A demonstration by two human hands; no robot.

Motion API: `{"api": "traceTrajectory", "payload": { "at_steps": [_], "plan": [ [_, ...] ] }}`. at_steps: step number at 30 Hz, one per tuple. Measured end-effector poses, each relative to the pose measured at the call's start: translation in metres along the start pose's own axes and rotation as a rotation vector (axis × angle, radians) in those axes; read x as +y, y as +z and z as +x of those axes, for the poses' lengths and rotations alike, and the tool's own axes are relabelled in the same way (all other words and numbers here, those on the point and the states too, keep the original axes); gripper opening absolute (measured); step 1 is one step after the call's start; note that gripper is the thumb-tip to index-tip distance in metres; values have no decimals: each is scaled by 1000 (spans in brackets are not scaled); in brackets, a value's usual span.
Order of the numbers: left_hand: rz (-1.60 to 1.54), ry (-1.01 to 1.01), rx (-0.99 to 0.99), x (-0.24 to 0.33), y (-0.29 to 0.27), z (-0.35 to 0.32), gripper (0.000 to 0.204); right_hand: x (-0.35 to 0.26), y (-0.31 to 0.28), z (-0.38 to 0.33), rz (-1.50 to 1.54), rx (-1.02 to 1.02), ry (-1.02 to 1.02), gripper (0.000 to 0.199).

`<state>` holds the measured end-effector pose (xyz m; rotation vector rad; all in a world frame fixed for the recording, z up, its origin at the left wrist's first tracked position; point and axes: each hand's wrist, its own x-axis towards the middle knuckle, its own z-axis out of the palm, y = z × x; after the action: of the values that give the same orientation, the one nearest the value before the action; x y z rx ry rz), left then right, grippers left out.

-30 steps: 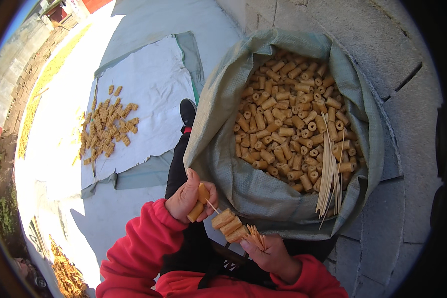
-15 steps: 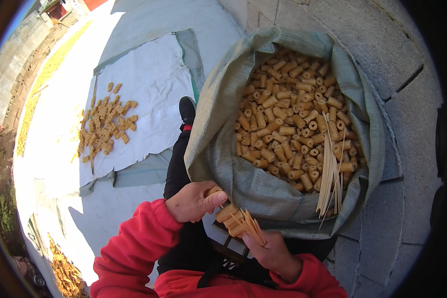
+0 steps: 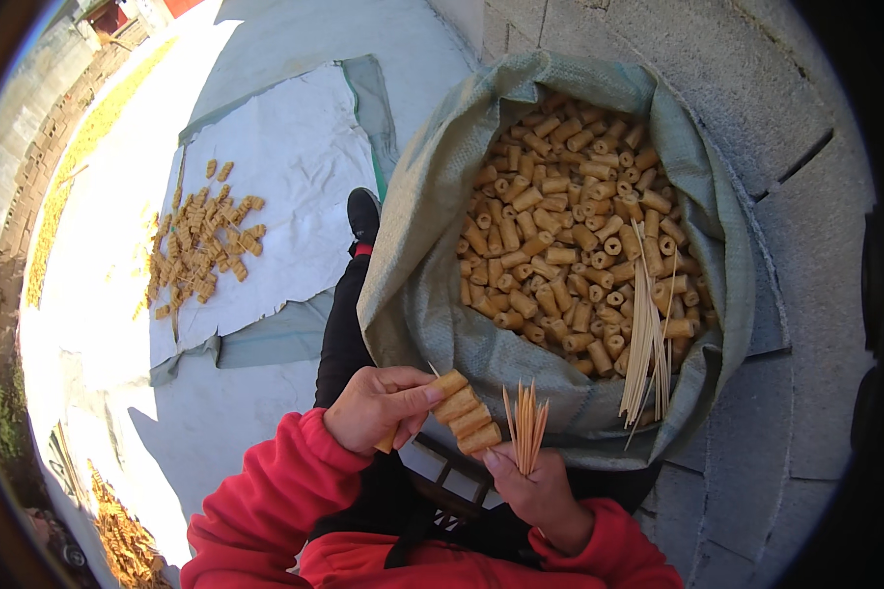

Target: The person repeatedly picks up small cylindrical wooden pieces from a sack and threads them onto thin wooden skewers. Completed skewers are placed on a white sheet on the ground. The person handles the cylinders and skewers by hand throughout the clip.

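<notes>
Several short tan rolls (image 3: 467, 412) are threaded side by side on a thin wooden skewer, whose tip pokes out past the end roll. My left hand (image 3: 375, 407) pinches that end roll between thumb and fingers, and one more loose roll (image 3: 387, 440) shows beneath its palm. My right hand (image 3: 535, 491) is closed around a fanned bundle of pointed wooden skewers (image 3: 527, 427), its fingertips at the other end of the threaded row. Both hands are above my lap, beside a large grey-green woven sack (image 3: 413, 265) full of loose hollow rolls (image 3: 580, 226).
Long loose skewers (image 3: 646, 339) lie on the rolls at the sack's right side. On a white sheet (image 3: 309, 128) to the left is a pile of filled skewers (image 3: 201, 240). A grey block wall (image 3: 796, 275) stands at the right. My foot (image 3: 363, 216) rests beside the sheet.
My left hand has shifted its pinch onto the end roll, and the threaded row now lies flatter and more exposed. The skewer bundle in my right hand has swung upright, away from the rolls.
</notes>
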<state>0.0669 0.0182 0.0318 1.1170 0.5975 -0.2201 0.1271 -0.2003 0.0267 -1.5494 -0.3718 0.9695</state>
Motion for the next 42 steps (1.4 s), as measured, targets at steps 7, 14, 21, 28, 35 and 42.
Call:
{"api": "traceTrajectory", "payload": {
  "at_steps": [7, 14, 21, 28, 35, 42],
  "plan": [
    [-350, 239, 278, -9, -9, 13, 48, 2, -2, -5, 87, -176, 84, 19],
    [16, 496, 111, -1, -14, 13, 53, 8, -6, -5, 11, -304, 91, 22],
    [424, 442, -60, 16, -22, 2, 59, 5, -6, -5, -6, -315, 104, 22],
    [492, 385, -163, 17, -25, -1, 59, 1, -2, -4, 12, -291, 58, 21],
    [765, 415, -225, 9, -19, 9, 55, 3, 1, -2, 21, -277, 49, 16],
    [-229, 438, -367, 0, -31, 12, 77, 9, -6, -3, 253, -272, 198, 20]
  ]
}}
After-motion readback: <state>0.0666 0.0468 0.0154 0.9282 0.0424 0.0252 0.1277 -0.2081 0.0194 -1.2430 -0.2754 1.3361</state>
